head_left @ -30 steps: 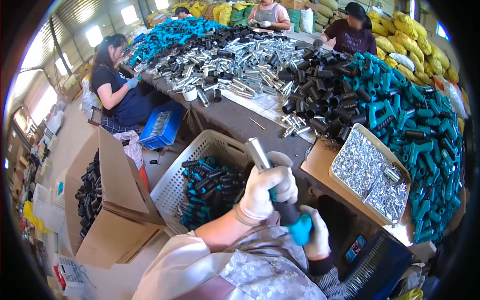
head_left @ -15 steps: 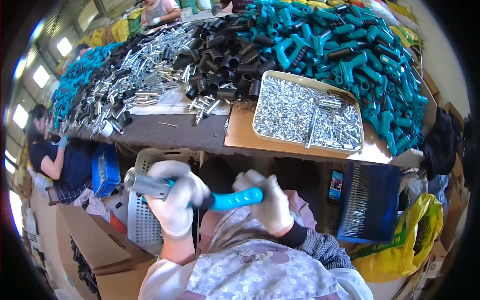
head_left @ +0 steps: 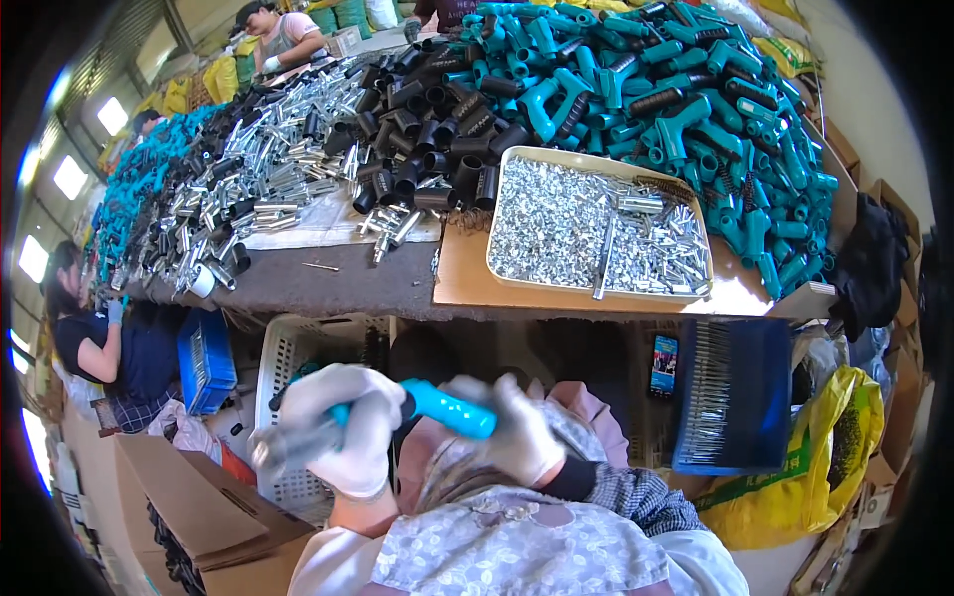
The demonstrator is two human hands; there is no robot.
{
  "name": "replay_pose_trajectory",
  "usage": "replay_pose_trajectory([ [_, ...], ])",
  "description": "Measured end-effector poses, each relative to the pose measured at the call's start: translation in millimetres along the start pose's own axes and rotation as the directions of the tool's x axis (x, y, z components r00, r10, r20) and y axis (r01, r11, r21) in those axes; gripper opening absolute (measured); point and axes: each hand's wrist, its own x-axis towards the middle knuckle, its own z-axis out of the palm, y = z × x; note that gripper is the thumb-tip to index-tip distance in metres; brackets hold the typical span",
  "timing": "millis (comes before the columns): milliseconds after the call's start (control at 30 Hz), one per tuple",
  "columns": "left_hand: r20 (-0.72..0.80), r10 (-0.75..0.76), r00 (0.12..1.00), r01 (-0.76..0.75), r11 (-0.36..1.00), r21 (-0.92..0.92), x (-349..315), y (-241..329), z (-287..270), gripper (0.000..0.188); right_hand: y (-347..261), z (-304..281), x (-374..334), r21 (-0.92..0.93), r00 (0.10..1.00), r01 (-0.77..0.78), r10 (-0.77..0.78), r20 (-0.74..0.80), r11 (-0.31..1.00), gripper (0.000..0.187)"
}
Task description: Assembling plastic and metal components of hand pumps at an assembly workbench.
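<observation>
In white gloves, both my hands are in front of my patterned apron. My left hand [head_left: 353, 427] is closed round a tool body with a teal handle [head_left: 452, 409] and a silver metal tube [head_left: 293, 444]. The tube sticks out to the left, smeared by motion. The handle slants down to the right, a black collar showing beside my left glove. My right hand [head_left: 522, 432] is at the handle's free end; its fingers are blurred, so I cannot tell whether they grip it.
Across the workbench [head_left: 328, 293] lie heaps of metal tubes [head_left: 298, 149], black sleeves [head_left: 437, 139] and teal handles [head_left: 686, 119]. A cream tray [head_left: 497, 260] holds small metal parts. Below are a white crate [head_left: 270, 387], a blue bin [head_left: 760, 387] and a phone [head_left: 664, 366]. Other people sit nearby.
The teal handle has swung from a slight upward tilt to a downward slant on its right. The metal tube has dropped lower. My right hand has moved slightly left, still at the handle's end.
</observation>
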Motion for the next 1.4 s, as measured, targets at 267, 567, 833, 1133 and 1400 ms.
replay_pose_trajectory([
  [267, -0.063, 0.127, 0.99, -0.141, 0.934, -0.328, -2, -4, 11, 0.012, 12, -12, 5, 0.087, 0.986, -0.167, 0.164, 0.04, 0.982, 0.074],
  [567, 0.048, 0.147, 0.988, -0.087, 0.782, -0.617, 6, -13, 13, 0.02, 10, -20, 12, -0.346, 0.998, 0.064, -0.066, 0.007, 0.936, 0.059],
  [833, 0.117, 0.202, 0.972, -0.068, 0.726, -0.685, 8, -19, 13, 0.02, -24, -26, 21, -0.387, 0.981, -0.029, 0.101, 0.166, 0.921, 0.105],
  [1133, 0.425, -0.298, 0.855, 0.072, 0.88, 0.47, 70, -138, 5, 0.036, -81, 23, 17, -0.58, 0.977, 0.064, 0.069, 0.204, 0.812, 0.074],
  [1400, 0.299, -0.417, 0.858, -0.097, 0.441, 0.892, 110, -208, -15, 0.022, -65, 27, 21, -0.765, 0.969, 0.216, -0.038, 0.243, 0.606, 0.048],
])
